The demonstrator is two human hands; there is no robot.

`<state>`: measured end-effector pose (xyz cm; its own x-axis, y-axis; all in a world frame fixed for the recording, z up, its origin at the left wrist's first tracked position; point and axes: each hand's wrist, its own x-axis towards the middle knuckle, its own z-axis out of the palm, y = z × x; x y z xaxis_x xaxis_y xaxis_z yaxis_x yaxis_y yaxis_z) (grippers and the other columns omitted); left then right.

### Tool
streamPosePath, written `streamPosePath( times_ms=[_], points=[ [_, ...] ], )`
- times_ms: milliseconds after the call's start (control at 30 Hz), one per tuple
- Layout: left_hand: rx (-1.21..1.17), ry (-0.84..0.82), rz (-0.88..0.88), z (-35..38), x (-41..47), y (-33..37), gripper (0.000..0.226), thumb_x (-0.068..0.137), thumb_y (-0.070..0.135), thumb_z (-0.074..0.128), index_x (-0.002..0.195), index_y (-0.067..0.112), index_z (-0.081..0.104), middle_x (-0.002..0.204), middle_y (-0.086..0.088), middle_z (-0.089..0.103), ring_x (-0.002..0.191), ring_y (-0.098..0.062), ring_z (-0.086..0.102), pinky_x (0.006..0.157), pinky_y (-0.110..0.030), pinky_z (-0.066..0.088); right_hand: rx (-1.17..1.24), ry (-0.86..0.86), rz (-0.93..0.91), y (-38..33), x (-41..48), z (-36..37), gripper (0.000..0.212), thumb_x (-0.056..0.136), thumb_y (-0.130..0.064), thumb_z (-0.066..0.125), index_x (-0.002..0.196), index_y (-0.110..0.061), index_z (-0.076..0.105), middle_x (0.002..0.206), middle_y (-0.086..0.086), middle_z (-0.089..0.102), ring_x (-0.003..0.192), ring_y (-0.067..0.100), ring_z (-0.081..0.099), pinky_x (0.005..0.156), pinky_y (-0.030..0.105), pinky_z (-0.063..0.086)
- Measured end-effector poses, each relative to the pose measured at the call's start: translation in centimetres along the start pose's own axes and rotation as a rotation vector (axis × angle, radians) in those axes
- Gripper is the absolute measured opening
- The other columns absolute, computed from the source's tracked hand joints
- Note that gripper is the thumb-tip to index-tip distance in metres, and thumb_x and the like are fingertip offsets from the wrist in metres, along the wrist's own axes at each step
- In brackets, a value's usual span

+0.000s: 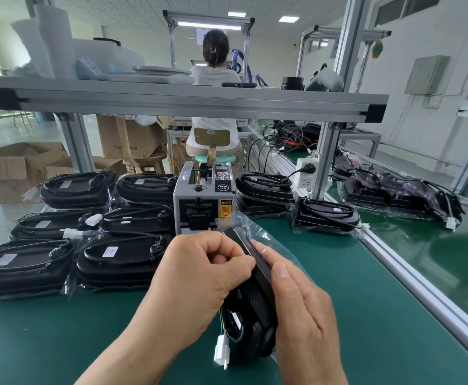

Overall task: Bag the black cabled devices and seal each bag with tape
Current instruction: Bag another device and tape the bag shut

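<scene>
A black cabled device [255, 301] stands on edge over the green mat, partly inside a clear plastic bag [275, 243]. My left hand [199, 284] grips the device's near side with curled fingers. My right hand [299, 307] lies along its right side, fingers fairly straight against the bag and thumb on the device's edge. A white connector [222, 350] on coloured wires hangs below the device. The grey tape dispenser [203, 202] stands just behind the bag's open end.
Several bagged black devices are stacked at the left [116, 259] and behind right of the dispenser [324, 215]. More unbagged devices [402, 195] lie past the aluminium rail [410, 270]. A power strip [306, 173] hangs on a post. A person [216, 79] sits facing away.
</scene>
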<state>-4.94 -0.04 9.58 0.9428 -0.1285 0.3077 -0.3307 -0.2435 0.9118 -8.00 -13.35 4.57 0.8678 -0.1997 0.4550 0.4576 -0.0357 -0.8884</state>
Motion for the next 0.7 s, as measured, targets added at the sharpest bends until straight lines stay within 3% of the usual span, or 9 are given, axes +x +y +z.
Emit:
streamPosePath(
  times_ms=[200,333,567,700],
  points=[
    [0.039,0.035,-0.004,0.2,0.1,-0.3,0.011,0.072,0.027,0.078,0.068,0.021,0.069,0.049,0.011,0.042,0.047,-0.005,0.035,0.043,-0.015,0.034,-0.025,0.002,-0.004,-0.3,0.0,0.1,0.039,0.093,-0.035,0.043,0.120,-0.032,0.072,0.117,-0.019,0.072,0.117,0.006,0.065,0.103,0.041,0.049],
    [0.048,0.061,0.034,0.2,0.4,-0.7,0.019,0.070,0.034,0.073,0.084,0.039,0.061,0.055,0.011,0.046,0.049,-0.005,0.042,0.049,-0.016,0.042,-0.015,-0.002,0.007,-0.3,0.1,0.1,0.040,0.092,-0.035,0.043,0.119,-0.030,0.072,0.115,-0.017,0.073,0.114,0.006,0.066,0.101,0.040,0.051],
    [0.004,0.046,0.039,0.4,0.8,-1.2,0.019,0.080,0.030,0.076,0.088,0.029,0.059,0.054,0.010,0.048,0.048,-0.004,0.042,0.047,-0.013,0.038,-0.005,0.024,0.013,-0.3,0.2,-0.2,0.039,0.092,-0.034,0.044,0.118,-0.031,0.073,0.115,-0.017,0.073,0.116,0.007,0.065,0.102,0.040,0.049],
    [0.008,0.049,0.033,0.5,0.9,-1.1,0.027,0.069,0.046,0.075,0.086,0.032,0.059,0.052,0.012,0.046,0.048,-0.004,0.042,0.048,-0.018,0.040,-0.008,0.025,0.004,-0.3,0.1,-0.2,0.039,0.093,-0.033,0.043,0.118,-0.031,0.072,0.116,-0.019,0.072,0.115,0.003,0.065,0.101,0.035,0.051]
  ],
)
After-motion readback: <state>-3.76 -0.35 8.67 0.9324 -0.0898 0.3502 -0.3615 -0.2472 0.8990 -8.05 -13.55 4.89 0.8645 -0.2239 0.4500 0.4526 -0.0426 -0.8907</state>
